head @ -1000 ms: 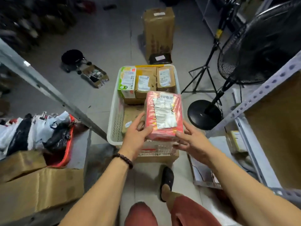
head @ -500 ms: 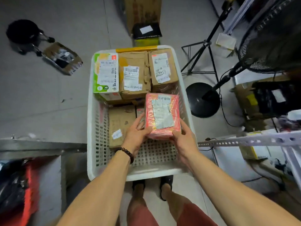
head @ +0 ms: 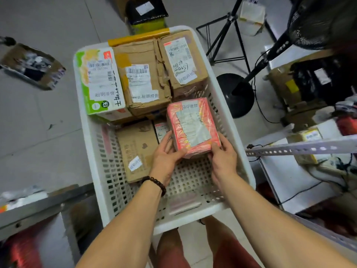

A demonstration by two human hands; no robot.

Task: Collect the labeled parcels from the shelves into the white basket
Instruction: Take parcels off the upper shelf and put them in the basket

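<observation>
A red parcel (head: 191, 124) with a white label is held low inside the white basket (head: 244, 167), near its right wall. My left hand (head: 166, 155) grips its near left corner and my right hand (head: 222, 157) grips its near right corner. At the basket's far end stand a green-and-white box (head: 100, 84), a crumpled brown box (head: 143, 78) and a second brown box (head: 183, 60), all labeled. A flat brown box (head: 137, 149) lies on the basket floor to the left of my hands. The basket's near floor is bare mesh.
A metal shelf edge (head: 42, 207) runs at the near left, and a perforated shelf rail (head: 301, 149) crosses on the right with parcels behind it. A fan's round base (head: 237, 93) and a tripod (head: 226, 35) stand right of the basket. A black parcel (head: 146, 10) lies beyond it.
Both hands have carried the red parcel down into the basket. The view has tilted down and closer over the basket.
</observation>
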